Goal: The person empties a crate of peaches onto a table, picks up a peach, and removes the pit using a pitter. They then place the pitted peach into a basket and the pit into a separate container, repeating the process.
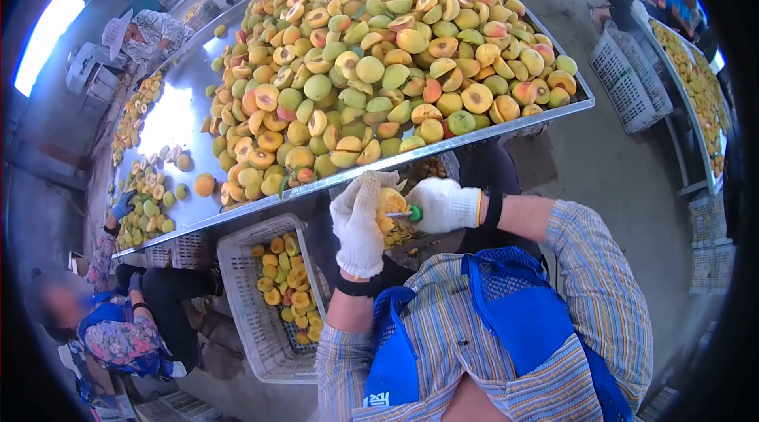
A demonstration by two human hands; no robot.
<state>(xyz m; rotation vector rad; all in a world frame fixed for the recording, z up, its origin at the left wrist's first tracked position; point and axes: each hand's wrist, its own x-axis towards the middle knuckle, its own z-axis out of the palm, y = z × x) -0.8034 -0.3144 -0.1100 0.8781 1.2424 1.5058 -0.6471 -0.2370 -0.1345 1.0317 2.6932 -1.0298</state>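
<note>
2 tables [178, 117] of halved peaches [379, 66] | concrete floor [609, 161] | crate [245, 307]

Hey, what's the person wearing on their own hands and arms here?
White knit gloves on the left hand and right hand, a black band at each wrist, and rolled-up striped shirt sleeves in blue and tan. Blue mesh apron straps cross the shoulders.
</note>
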